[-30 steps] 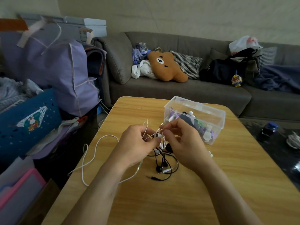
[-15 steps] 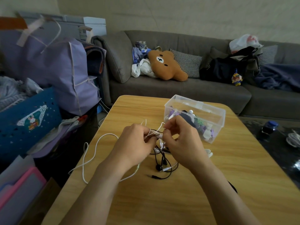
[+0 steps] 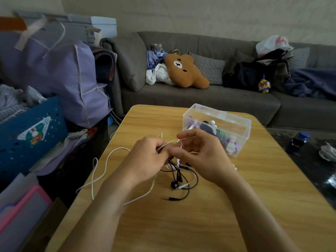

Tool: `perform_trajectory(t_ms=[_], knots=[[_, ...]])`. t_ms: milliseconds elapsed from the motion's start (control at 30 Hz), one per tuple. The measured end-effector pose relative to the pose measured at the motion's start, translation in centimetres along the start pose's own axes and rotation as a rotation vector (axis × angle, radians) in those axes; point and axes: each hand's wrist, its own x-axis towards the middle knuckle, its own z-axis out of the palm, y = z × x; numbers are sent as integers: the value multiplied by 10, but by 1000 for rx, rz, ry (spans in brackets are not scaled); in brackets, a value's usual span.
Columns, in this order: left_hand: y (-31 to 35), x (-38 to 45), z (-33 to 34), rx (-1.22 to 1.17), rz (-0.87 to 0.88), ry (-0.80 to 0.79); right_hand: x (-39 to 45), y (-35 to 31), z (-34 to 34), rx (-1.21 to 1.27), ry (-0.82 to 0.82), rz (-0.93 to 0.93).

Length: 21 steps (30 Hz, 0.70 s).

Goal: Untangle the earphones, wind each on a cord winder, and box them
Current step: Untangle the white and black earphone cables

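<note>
Left hand [image 3: 145, 157]: fingers curled, pinching white cord [image 3: 107, 160] above the table [image 3: 236, 206].
Right hand [image 3: 201, 153]: fingers curled, pinching the same cord where it meets the left hand.
Hidden: the knot itself sits behind the fingers; what fills the box [image 3: 218, 130] is hard to tell.
Black earphones [image 3: 180, 180]: loose under the hands.
Edges: white loops reach the table's left edge; bare wood lies near and right.

A grey sofa [image 3: 200, 99] stands behind the wooden worktop [image 3: 200, 224]. A brown bear pillow [image 3: 185, 70] lies on the sofa, next to a checked cushion [image 3: 209, 70]. A black bag [image 3: 249, 75] and a blue blanket [image 3: 312, 82] lie further right. A big purple bag [image 3: 60, 73] stands on the left.
</note>
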Motion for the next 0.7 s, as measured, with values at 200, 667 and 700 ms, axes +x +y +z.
perform_trajectory(t_ms=[200, 667, 700], knots=[[-1, 0, 1, 0, -19, -40, 1, 5, -8, -61, -107, 43], [1, -8, -43, -153, 104, 51, 1, 2, -11, 144, -153, 31], [2, -8, -44, -141, 131, 76, 2, 3, -5, 31, -77, 11]])
